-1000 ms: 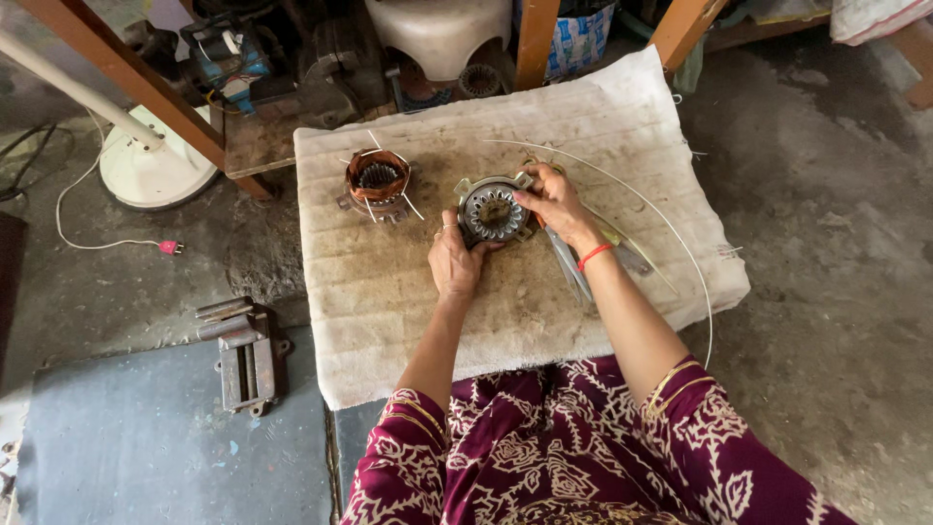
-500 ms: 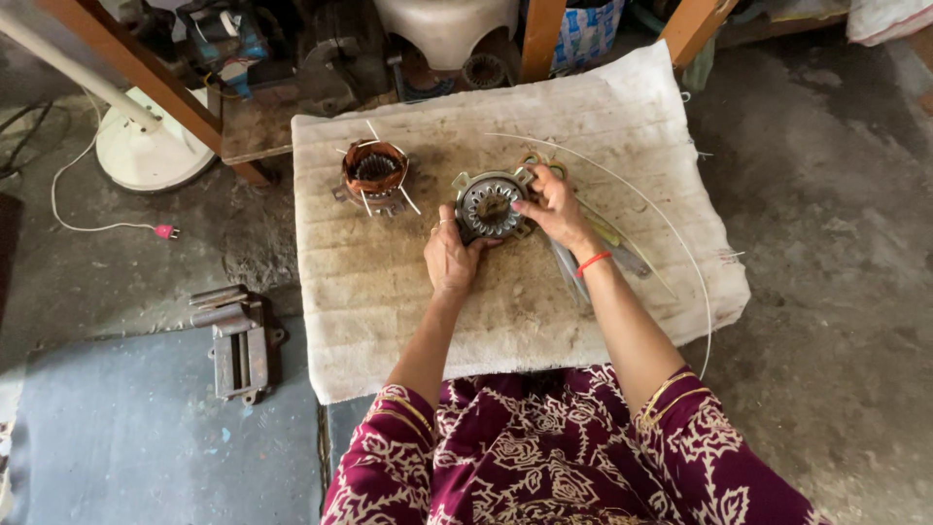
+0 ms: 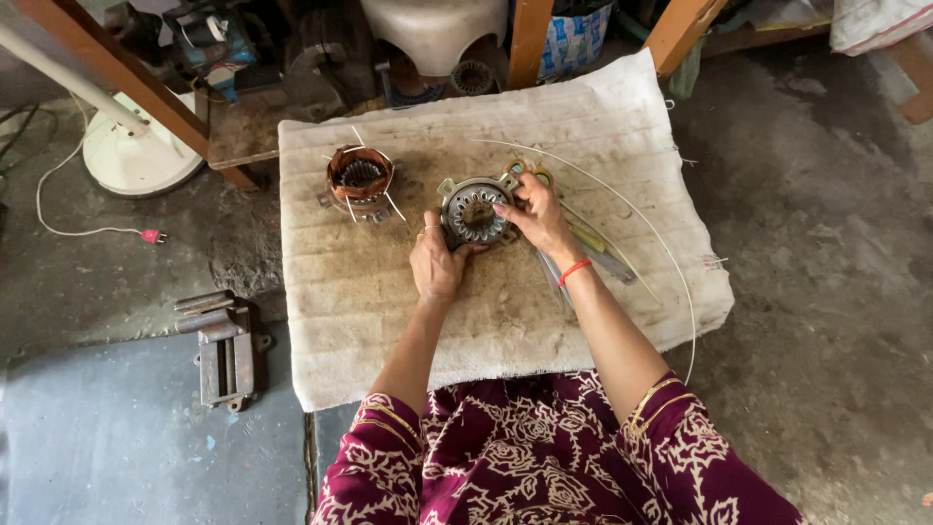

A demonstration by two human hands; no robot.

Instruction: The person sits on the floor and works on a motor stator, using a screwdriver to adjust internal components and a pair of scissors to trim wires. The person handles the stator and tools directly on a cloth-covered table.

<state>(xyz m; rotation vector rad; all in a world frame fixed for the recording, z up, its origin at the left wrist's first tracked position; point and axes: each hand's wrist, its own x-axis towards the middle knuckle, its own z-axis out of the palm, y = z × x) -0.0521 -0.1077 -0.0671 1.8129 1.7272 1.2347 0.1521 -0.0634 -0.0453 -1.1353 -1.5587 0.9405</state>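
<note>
A stained, off-white padded cloth covers a low work surface on a grey concrete floor. On the cloth, toward its far left, sits a round motor stator wound with copper wire. A long, thin white wire curves across the right side. On the floor to the left lies a dark rusty metal vise. Farther left stands a round white fan base, with a white cord ending in a red plug. Wooden legs rise at the far edge.
</note>
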